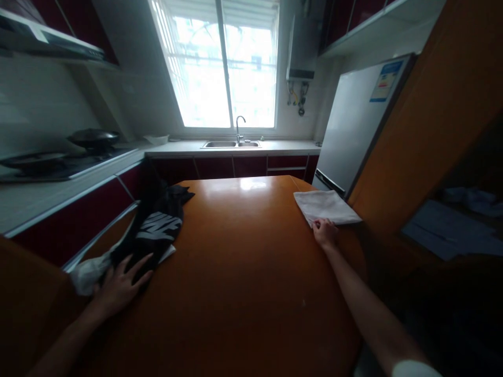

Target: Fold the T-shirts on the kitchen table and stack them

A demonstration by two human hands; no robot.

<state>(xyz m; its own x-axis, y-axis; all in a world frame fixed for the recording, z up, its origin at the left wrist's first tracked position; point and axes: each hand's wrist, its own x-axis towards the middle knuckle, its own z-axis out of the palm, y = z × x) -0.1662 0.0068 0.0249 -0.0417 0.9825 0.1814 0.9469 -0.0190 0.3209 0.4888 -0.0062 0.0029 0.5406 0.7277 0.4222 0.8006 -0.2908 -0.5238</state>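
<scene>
Much of the table (239, 293) stretches open between the two hands, each near a side edge. The left hand (120, 285), fingers loosely spread, lies over the near end of a rumpled black garment (150, 242) with pale lettering; the right hand's (325, 231) fingers curl at the near corner of a flat white cloth (326, 204), whether pinching it I cannot tell.

cloth (327, 206) right on table (251, 251), sink (220, 147) behind
</scene>
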